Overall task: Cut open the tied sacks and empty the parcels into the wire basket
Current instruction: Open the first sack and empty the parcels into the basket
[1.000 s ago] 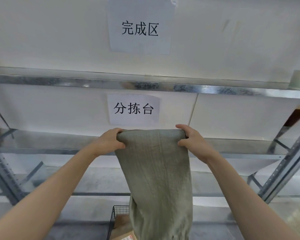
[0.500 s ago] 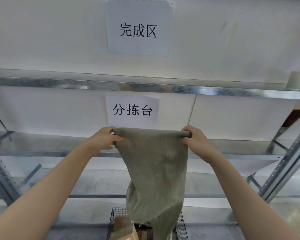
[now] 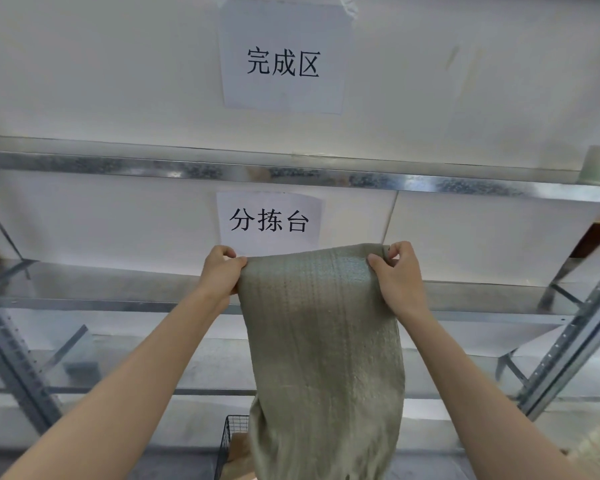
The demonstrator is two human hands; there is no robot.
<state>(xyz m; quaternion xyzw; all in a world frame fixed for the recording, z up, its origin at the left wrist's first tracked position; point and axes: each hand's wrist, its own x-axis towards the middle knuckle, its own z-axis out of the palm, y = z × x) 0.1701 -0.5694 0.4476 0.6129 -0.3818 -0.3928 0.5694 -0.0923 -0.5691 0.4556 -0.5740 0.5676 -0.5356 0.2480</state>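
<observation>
Galvanised steel shelving rack (image 3: pixel 187 169) fills the view, its shelves running left to right in front of a white wall (image 3: pixel 84 64). Grey-green woven sack (image 3: pixel 319 341) hangs at centre in front of the rack, held up by its top edge at about the level of the middle shelf. Its lower part drops past the bottom of the view and covers most of the wire basket.

Two paper signs are fixed to the wall. The upper sign (image 3: pixel 284 57) reads 完成区. The lower sign (image 3: pixel 269 220) reads 分拣台 and sits just above the sack's top edge.

Left hand (image 3: pixel 220 275) holds the sack's upper left corner, grip closed with fingers curled over the fabric. Right hand (image 3: pixel 397 275) pinches the upper right corner, thumb in front and fingers curled behind.

Black wire basket (image 3: pixel 227 434) stands low, beneath the sack, with only its left side showing. Brown cardboard parcel (image 3: pixel 238 455) lies inside it, against the sack's left edge. Pale roll (image 3: pixel 598 164) sits at the right end of the upper shelf; its kind cannot be determined.
</observation>
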